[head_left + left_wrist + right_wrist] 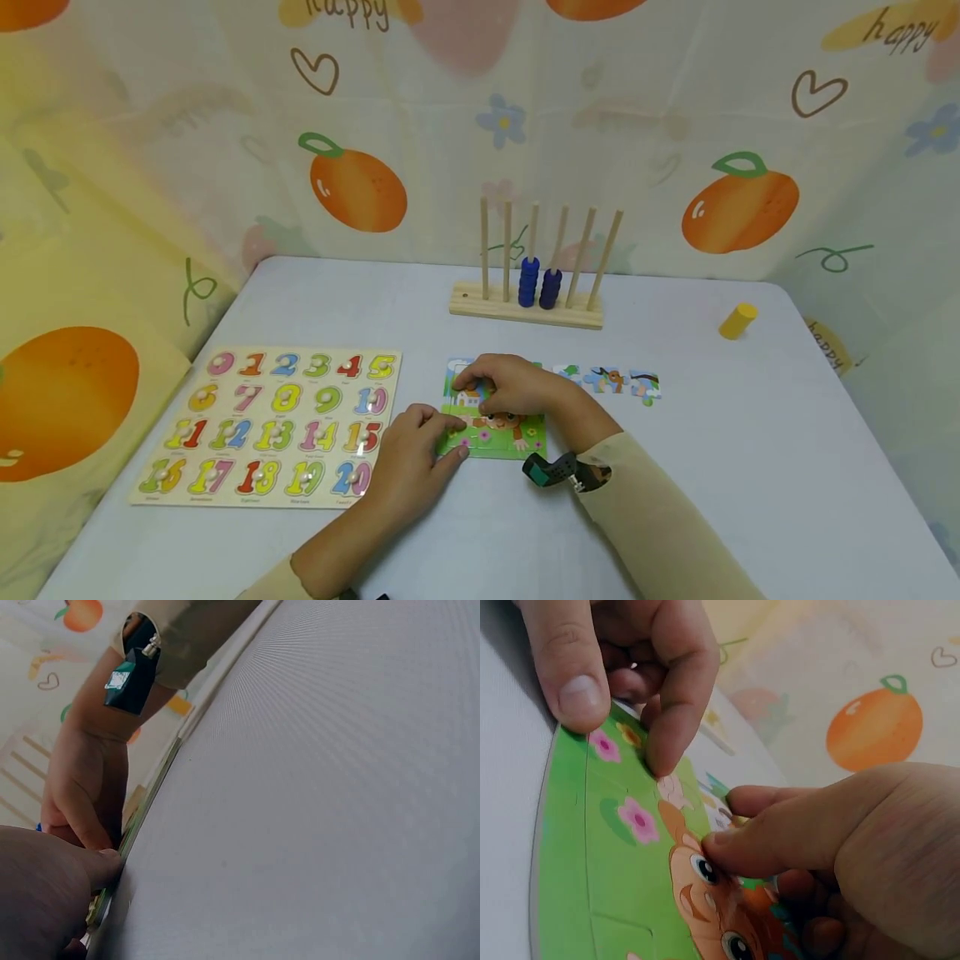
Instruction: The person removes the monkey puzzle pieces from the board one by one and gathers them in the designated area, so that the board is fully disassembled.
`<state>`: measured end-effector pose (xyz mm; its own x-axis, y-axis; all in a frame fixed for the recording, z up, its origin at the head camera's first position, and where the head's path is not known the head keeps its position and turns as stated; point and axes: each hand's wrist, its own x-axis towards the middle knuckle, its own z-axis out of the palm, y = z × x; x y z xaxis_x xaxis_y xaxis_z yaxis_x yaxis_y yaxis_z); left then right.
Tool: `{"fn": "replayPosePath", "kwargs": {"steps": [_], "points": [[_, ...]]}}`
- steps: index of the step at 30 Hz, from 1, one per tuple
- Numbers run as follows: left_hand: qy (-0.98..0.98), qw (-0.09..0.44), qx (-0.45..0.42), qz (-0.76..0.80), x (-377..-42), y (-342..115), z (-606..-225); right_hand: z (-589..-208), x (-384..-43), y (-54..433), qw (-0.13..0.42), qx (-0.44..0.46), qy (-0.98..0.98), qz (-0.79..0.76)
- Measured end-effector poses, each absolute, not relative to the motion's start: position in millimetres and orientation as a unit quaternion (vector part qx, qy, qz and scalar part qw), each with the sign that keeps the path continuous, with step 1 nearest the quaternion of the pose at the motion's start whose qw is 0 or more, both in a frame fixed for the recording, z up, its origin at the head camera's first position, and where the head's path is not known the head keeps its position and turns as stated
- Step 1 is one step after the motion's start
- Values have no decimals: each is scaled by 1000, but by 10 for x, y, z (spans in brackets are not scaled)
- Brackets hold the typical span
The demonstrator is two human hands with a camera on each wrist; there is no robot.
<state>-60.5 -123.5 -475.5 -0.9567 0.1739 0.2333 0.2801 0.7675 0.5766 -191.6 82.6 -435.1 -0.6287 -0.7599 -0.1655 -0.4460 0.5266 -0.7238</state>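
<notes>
A picture jigsaw puzzle (498, 446) with a brown cartoon animal on green lies flat on the table. My left hand (412, 454) holds its lower left corner, the thumb (581, 701) on the near edge and the index fingertip on the picture. Over the upper left part, my right hand (517, 385) has thumb and index finger around a puzzle piece with a house (470, 397), pinching it at its sides. The right palm hides the upper middle of the picture. Loose puzzle pieces (606, 380) lie in a row to the right.
On the left is a wooden number board (296, 417) with knobbed numerals, close beside my left hand. A wooden peg rack (517, 315) with blue beads (528, 283) stands at the back. A yellow cylinder (738, 321) is at the far right, near the table's back corner.
</notes>
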Motion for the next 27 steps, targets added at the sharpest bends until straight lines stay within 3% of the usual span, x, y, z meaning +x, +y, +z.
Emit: {"fn": "replayPosePath", "kwargs": {"steps": [27], "points": [[-937,75,-126,-317,-601,-1233,-4745,-4387,-1912,817,248,-359,826,-358]]}}
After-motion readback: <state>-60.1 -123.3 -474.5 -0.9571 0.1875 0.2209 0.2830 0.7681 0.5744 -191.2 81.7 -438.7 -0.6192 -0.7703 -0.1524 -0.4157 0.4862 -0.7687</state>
